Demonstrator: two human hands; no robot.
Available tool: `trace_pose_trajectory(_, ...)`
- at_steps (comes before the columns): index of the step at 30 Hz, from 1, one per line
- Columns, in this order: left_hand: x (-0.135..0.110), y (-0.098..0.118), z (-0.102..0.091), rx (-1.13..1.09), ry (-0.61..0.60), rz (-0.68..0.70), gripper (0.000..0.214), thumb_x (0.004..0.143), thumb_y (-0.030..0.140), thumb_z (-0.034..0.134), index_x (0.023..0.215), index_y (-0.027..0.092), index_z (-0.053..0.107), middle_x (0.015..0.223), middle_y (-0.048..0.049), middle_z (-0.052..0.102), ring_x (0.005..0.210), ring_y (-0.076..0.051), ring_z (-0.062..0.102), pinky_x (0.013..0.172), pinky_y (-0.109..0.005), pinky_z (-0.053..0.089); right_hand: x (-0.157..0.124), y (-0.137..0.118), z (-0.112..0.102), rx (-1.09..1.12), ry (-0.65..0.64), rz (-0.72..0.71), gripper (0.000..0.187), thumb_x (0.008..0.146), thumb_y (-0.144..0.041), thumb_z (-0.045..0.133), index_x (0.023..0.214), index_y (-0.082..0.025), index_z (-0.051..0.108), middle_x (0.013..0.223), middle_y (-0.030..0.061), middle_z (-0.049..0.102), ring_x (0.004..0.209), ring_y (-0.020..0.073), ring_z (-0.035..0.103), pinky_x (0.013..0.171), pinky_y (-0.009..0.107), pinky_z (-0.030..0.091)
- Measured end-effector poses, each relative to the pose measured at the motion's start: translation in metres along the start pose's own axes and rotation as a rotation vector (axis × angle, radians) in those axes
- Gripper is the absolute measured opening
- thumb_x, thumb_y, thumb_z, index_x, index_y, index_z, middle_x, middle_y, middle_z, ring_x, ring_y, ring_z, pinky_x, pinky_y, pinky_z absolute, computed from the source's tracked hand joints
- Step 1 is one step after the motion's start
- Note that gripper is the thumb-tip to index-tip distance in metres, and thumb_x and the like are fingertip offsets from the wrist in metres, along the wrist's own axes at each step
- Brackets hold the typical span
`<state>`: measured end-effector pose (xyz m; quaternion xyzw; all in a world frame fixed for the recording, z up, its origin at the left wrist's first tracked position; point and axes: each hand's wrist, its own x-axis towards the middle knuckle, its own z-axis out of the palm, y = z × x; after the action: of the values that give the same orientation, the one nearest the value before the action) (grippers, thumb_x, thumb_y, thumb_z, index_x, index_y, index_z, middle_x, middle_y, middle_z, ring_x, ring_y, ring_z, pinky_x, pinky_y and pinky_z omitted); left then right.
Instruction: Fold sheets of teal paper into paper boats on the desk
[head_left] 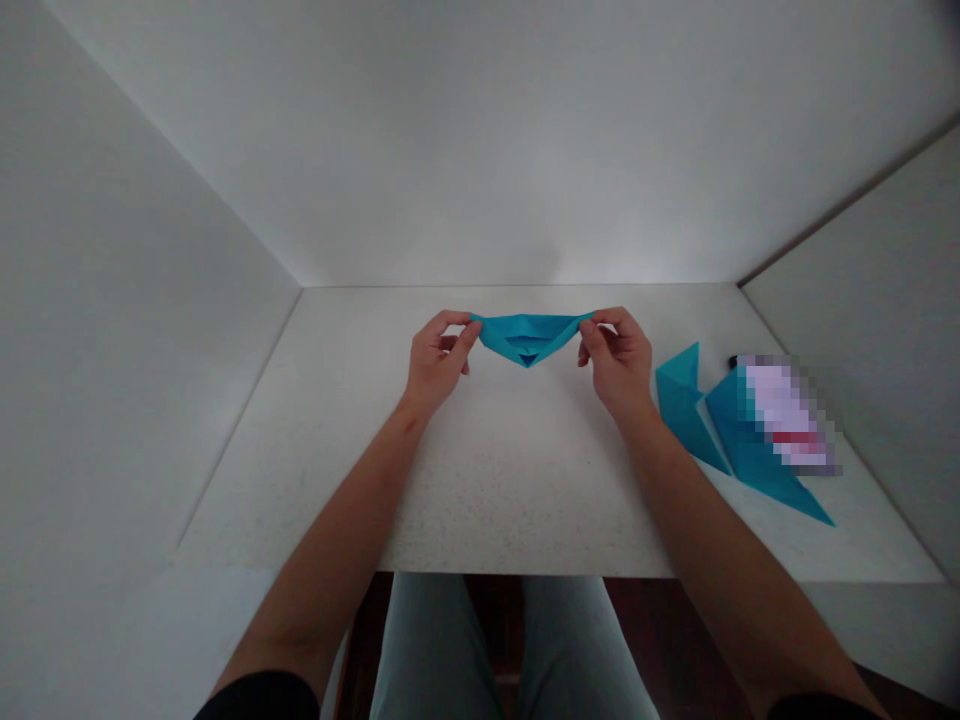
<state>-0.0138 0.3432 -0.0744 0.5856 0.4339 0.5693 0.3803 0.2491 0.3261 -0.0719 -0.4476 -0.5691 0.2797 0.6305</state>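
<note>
"Counter, white, flat and lightly speckled, is the largest thing here. What lies on it?"

"On the right side there are two blue paper pieces with sharp points: a wider one and, just beside it, a narrower one. If they are joined, I cannot tell. At the wider one is a pale thing, too blurred to name."

"And the hands?"

"They are well apart. The left hand pinches one end of a folded, boat-like form of bright blue paper, and the right hand pinches the other end. It spans between them, at the far part of the counter; whether it touches the surface, I cannot tell."

"How would it handle?"

"I judge it very light, a little stiff along the folds, not slippery, but easy to crumple or tear. The two narrow ends suit a soft pinch. The small near tip could be bent easily, I think."
</note>
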Motion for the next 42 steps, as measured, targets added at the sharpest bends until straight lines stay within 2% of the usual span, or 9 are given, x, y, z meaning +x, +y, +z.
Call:
trace_pose_trajectory(6,0.005,-0.008,-0.005,0.050,0.041,0.063,0.041,0.097,0.062,0.074,0.106,0.022,0.071,0.095,0.0002,0.074,0.048,-0.004,0.056,0.041,-0.019,0.041,0.008,0.008,-0.008,0.093,0.163,-0.011,0.045,0.091,-0.066,0.080,0.099,-0.029,0.058,0.084,-0.0065,0.057,0.050,0.0068,0.052,0.045,0.023,0.047)
trace_pose_trajectory(10,0.005,-0.010,-0.007,0.141,0.013,0.175,0.035,0.101,0.056,0.071,0.103,0.022,0.069,0.088,-0.0011,0.075,0.073,-0.011,0.071,0.067,-0.024,0.057,0.009,0.011,-0.009,0.124,0.176,-0.005,0.044,0.093,-0.066,0.078,0.101,-0.030,0.055,0.083,-0.0071,0.056,0.050,0.0070,0.054,0.044,0.022,0.048)
trace_pose_trajectory(13,0.003,-0.006,-0.009,0.125,-0.095,0.241,0.042,0.095,0.056,0.080,0.116,0.022,0.066,0.113,-0.0086,0.081,0.101,-0.018,0.078,0.090,-0.032,0.061,0.008,0.011,-0.009,0.113,0.140,-0.013,0.043,0.095,-0.066,0.077,0.102,-0.030,0.055,0.077,-0.0083,0.054,0.046,0.0069,0.052,0.041,0.021,0.044)
trace_pose_trajectory(17,0.000,0.005,-0.013,0.143,-0.283,0.287,0.070,0.082,0.055,0.093,0.136,0.022,0.063,0.122,-0.0124,0.082,0.106,-0.021,0.080,0.098,-0.038,0.061,0.005,0.008,-0.008,0.070,0.070,-0.044,0.040,0.096,-0.065,0.076,0.104,-0.029,0.059,0.084,-0.0063,0.060,0.047,0.0068,0.055,0.042,0.022,0.047)
trace_pose_trajectory(25,-0.007,0.009,-0.012,0.421,-0.525,0.238,0.087,0.076,0.057,0.095,0.150,0.027,0.062,0.123,-0.0097,0.082,0.104,-0.026,0.081,0.101,-0.042,0.061,-0.010,0.004,-0.001,-0.017,-0.136,-0.146,0.024,0.103,-0.052,0.072,0.107,-0.028,0.068,0.091,-0.0028,0.070,0.053,0.0078,0.062,0.048,0.024,0.052)
trace_pose_trajectory(30,-0.014,0.012,0.001,0.472,-0.604,0.173,0.097,0.071,0.060,0.096,0.155,0.029,0.059,0.129,-0.0114,0.079,0.107,-0.030,0.079,0.099,-0.045,0.060,-0.014,0.000,0.002,-0.081,-0.119,-0.098,0.024,0.103,-0.051,0.072,0.107,-0.027,0.070,0.090,-0.0018,0.070,0.051,0.0076,0.056,0.044,0.023,0.044)
trace_pose_trajectory(32,-0.016,0.013,0.006,0.455,-0.602,0.127,0.088,0.073,0.060,0.094,0.149,0.028,0.064,0.129,-0.0111,0.079,0.104,-0.030,0.078,0.095,-0.043,0.060,-0.014,-0.002,0.004,-0.117,-0.096,-0.073,0.028,0.101,-0.054,0.072,0.105,-0.027,0.070,0.088,-0.0011,0.069,0.054,0.0089,0.055,0.045,0.024,0.043)
trace_pose_trajectory(37,-0.014,0.011,0.012,0.292,-0.529,-0.025,0.044,0.087,0.047,0.081,0.124,0.023,0.075,0.104,-0.0037,0.082,0.086,-0.020,0.075,0.080,-0.031,0.059,-0.012,-0.005,0.007,-0.017,-0.130,0.051,0.047,0.091,-0.070,0.078,0.111,-0.028,0.067,0.100,0.0009,0.072,0.057,0.0098,0.052,0.047,0.025,0.044)
trace_pose_trajectory(42,-0.014,0.006,0.015,0.069,-0.475,-0.163,0.044,0.083,0.049,0.086,0.114,0.021,0.073,0.097,-0.0032,0.081,0.079,-0.016,0.072,0.071,-0.027,0.058,-0.012,-0.001,0.007,-0.087,-0.323,0.113,0.046,0.086,-0.068,0.083,0.095,-0.024,0.074,0.065,-0.0060,0.057,0.052,0.0095,0.041,0.050,0.025,0.034)
